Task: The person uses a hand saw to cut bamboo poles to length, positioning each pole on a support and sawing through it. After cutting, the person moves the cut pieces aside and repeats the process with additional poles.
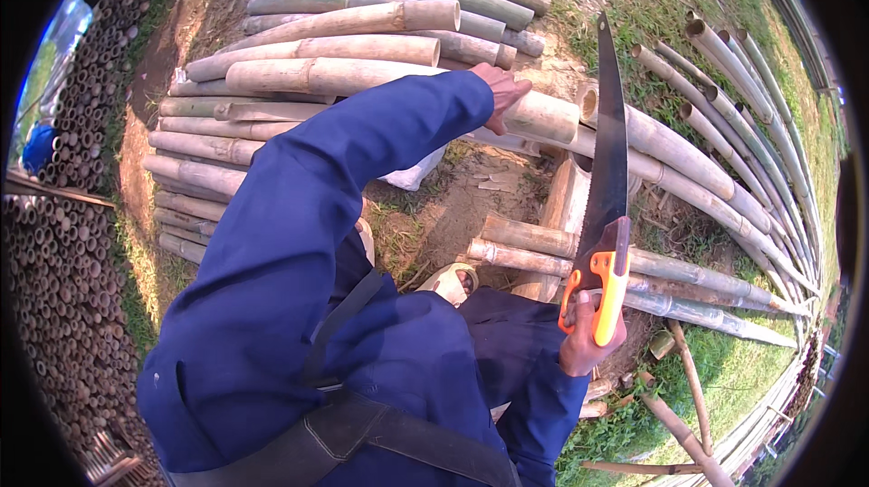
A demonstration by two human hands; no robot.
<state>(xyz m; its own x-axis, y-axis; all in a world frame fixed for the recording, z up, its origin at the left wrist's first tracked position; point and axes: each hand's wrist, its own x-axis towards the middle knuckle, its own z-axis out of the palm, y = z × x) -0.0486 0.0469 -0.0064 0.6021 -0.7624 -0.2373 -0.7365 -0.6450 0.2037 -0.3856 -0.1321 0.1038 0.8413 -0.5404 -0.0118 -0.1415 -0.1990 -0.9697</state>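
My right hand (593, 342) is closed around the orange and black handle of a hand saw (608, 161). Its long dark blade points up and away, a little right of a cut bamboo pole's end (543, 118). Over that pole my left hand (501, 96) is closed, just behind the cut end, with the blue-sleeved left arm reaching across from the lower left. My sleeve hides part of the pole. Beside the cut end shows the open end of another bamboo pole (588, 105), partly behind the blade.
Cut bamboo lengths (326, 48) lie in a pile at the upper left. Long poles (760, 98) fan out on the right. A short bamboo support (566, 197) and crossing poles (525, 256) lie before me. Stacked bamboo (72, 288) fills the far left. My sandalled foot (450, 283) is near.
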